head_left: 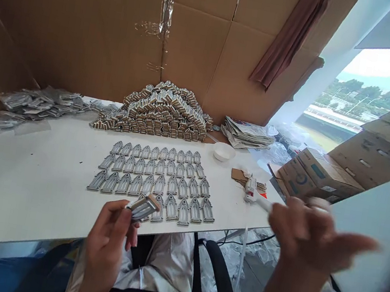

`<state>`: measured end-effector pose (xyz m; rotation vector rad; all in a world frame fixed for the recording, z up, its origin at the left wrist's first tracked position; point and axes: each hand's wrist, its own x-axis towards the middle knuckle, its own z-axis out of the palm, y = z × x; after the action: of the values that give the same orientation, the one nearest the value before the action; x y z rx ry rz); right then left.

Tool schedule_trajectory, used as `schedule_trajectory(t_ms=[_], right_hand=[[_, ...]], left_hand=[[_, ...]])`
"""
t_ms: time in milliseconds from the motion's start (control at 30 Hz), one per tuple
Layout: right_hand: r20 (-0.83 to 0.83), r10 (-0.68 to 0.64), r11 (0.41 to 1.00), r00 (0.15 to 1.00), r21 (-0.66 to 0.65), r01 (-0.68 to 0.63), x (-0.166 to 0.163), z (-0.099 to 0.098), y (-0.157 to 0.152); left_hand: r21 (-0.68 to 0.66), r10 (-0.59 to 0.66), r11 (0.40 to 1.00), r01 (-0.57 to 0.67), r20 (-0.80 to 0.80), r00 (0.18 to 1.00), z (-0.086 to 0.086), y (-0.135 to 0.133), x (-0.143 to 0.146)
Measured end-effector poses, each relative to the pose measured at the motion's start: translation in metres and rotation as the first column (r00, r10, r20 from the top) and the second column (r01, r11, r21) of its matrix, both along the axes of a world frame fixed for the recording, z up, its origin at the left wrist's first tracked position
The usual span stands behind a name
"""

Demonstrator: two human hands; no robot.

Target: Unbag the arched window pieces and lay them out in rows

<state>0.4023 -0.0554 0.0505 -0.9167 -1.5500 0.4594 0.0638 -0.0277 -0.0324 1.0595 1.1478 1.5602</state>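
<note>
My left hand is closed on a small grey arched window-shaped piece, pinched between thumb and fingers above the table's front edge. The piece is tilted, with a brown strip at its upper right end. My right hand is blurred at the right, its thumb stretched out away from the bent fingers. Near those fingertips is the handle end of a white glue gun on the table; whether they touch I cannot tell. Rows of similar arched pieces lie in front of me, partly hidden by my left hand.
Behind the rows, many more pieces form a heap against a cardboard wall. Plastic bags lie at the left back. A white bowl, a stack of papers and cardboard boxes are on the right.
</note>
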Motion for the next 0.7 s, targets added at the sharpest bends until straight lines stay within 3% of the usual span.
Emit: schedule_trajectory(t_ms=[67,133,200,333,533,700], right_hand=[[-0.085,0.165,0.958,0.983,-0.225,-0.18,-0.025,0.0,0.014],[0.019,0.235,0.881,0.972,-0.427,-0.204,-0.058,-0.004,0.025],[0.113,0.291,0.842,0.95,-0.501,-0.199,-0.09,-0.011,0.032],[0.16,0.313,0.842,0.936,-0.502,-0.196,-0.125,-0.028,0.038],[0.203,0.235,0.883,0.951,-0.452,-0.122,-0.134,-0.032,0.035],[0.308,0.277,0.902,0.91,-0.409,-0.136,-0.147,-0.024,0.023]], left_hand=[[-0.015,-0.06,0.998,0.059,-0.021,0.998,-0.002,-0.002,0.008],[-0.045,-0.116,0.992,0.114,-0.06,0.991,-0.002,-0.004,0.015],[-0.077,-0.173,0.983,0.166,-0.094,0.98,-0.001,-0.005,0.02],[-0.112,-0.233,0.968,0.223,-0.089,0.968,-0.003,-0.005,0.02],[-0.12,-0.339,0.933,0.34,0.025,0.94,-0.004,0.001,0.005],[-0.05,-0.336,0.941,0.335,-0.265,0.904,0.002,-0.001,-0.017]])
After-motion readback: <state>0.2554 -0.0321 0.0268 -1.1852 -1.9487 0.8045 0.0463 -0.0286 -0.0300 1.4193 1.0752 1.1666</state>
